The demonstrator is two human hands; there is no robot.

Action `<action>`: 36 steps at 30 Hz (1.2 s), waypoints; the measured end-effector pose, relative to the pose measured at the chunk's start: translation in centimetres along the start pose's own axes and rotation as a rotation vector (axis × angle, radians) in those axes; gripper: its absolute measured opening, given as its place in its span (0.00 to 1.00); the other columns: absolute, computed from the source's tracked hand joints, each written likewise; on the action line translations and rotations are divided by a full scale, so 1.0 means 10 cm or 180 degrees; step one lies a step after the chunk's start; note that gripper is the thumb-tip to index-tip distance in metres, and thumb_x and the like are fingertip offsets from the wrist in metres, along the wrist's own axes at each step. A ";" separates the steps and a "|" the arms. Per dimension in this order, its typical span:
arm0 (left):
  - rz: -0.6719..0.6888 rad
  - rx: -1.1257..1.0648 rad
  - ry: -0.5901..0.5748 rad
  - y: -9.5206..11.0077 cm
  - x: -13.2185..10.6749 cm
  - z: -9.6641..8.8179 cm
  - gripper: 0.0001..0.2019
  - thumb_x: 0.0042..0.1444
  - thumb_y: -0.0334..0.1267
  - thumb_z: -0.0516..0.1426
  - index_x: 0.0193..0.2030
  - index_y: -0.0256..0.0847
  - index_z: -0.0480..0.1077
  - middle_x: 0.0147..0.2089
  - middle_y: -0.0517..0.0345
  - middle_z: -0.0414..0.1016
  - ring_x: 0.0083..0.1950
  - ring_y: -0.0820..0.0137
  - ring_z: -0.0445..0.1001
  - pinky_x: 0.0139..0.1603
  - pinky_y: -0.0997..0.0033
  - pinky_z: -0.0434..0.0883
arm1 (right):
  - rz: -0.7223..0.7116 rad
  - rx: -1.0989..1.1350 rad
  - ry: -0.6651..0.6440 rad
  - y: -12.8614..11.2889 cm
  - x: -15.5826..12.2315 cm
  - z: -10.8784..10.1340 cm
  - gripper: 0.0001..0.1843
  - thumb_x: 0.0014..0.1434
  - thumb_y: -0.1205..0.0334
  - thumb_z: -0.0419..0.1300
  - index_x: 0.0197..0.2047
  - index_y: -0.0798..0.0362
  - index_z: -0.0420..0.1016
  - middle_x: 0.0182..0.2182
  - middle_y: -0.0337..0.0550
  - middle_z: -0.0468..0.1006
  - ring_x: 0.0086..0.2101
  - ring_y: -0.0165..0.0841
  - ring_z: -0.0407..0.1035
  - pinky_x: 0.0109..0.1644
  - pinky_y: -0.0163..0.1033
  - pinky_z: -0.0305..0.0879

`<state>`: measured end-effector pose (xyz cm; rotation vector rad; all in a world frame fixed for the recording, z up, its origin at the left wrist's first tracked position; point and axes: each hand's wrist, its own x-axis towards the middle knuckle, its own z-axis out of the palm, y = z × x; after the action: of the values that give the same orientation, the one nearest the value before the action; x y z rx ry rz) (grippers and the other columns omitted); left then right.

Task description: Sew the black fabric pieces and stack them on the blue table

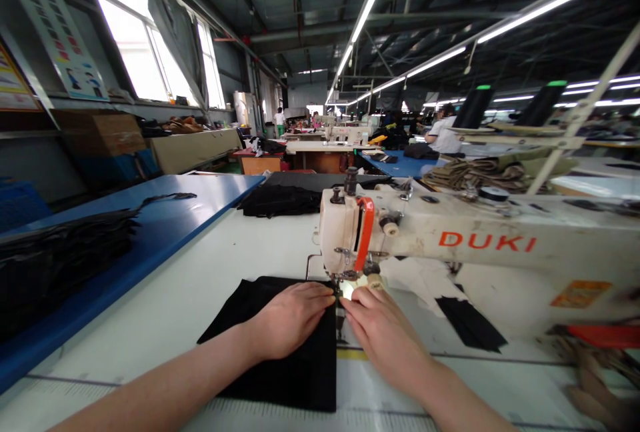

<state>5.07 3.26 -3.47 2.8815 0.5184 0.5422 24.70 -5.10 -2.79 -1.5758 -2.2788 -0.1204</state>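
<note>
Most of the black cloth point(300, 382), toward the front edge of the table point(240, 245), seems unsewn, its far-right corner at the sewing machine point(410, 225). The left hand point(293, 319) presses it flat; whether the right hand point(383, 325) grips is unclear.

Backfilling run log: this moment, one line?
left hand: on black fabric panel | right hand: beside panel's edge | station: DUKI sewing machine

The head camera looks forward and slightly down, near the sewing machine point(480, 240), edges seemingly blurred.
</note>
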 end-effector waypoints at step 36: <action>0.0106 0.0037 0.0084 -0.11 0.10 -0.01 0.17 0.63 0.31 0.47 0.57 0.40 0.65 0.57 0.51 0.70 0.59 0.65 0.66 0.60 0.59 0.65 | 0.0070 0.0102 0.0171 -0.01 -0.06 -0.01 0.12 0.60 0.74 0.50 0.37 0.51 0.71 0.34 0.43 0.67 0.38 0.36 0.61 0.43 0.42 0.60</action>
<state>5.56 4.61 -3.31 2.9026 0.4797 0.5848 24.78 -5.67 -2.92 -1.5621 -2.2113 -0.1185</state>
